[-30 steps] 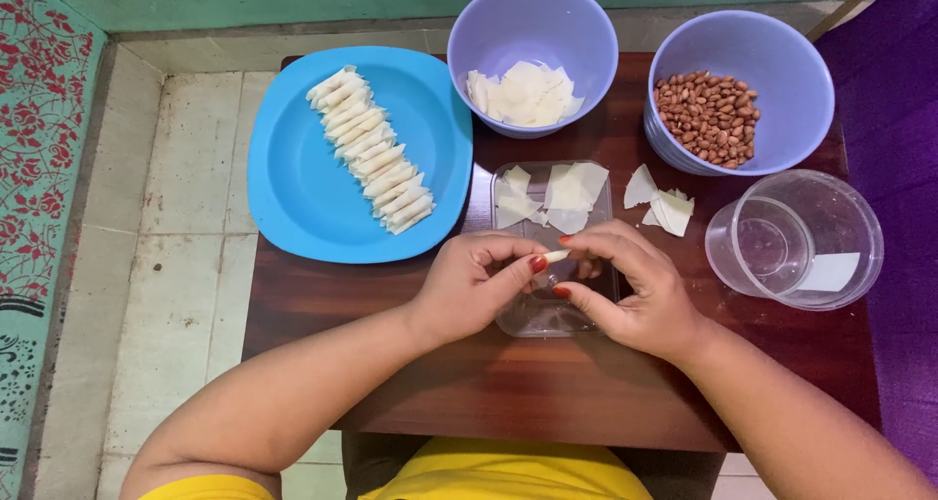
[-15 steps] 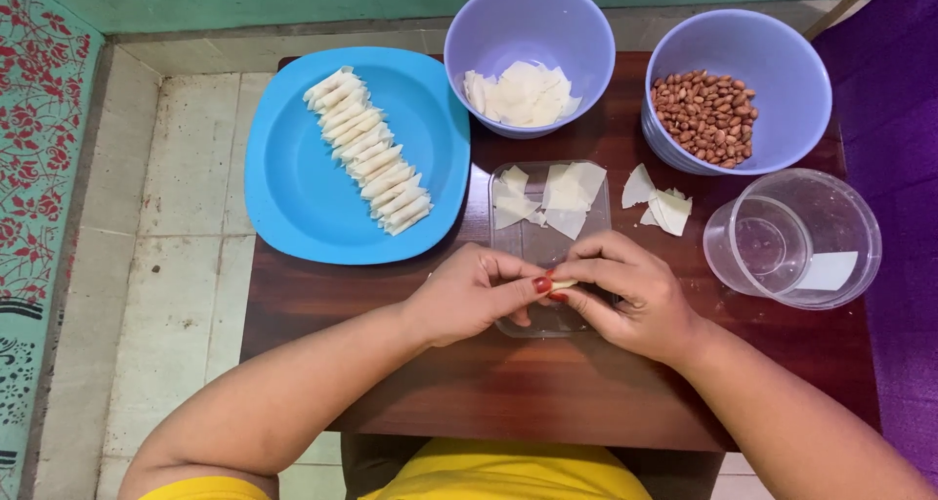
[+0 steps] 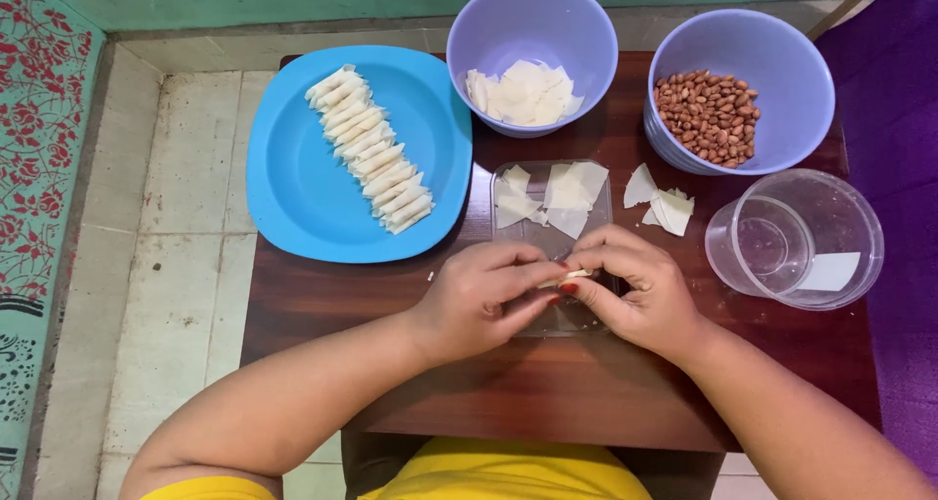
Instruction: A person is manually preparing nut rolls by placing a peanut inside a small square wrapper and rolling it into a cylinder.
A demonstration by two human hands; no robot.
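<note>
Both hands, left hand (image 3: 484,300) & right hand (image 3: 640,290), pinch a small pale rolled wrapper (image 3: 575,276) btw fingertips.

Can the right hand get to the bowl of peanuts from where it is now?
Probably yes. The right hand sits just below the bowl of peanuts, whose top is open. Only flat wrapper pieces lie between, though both hands are pinching a small roll.

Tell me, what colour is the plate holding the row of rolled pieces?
Bright blue plate, seen in the head view.
</note>
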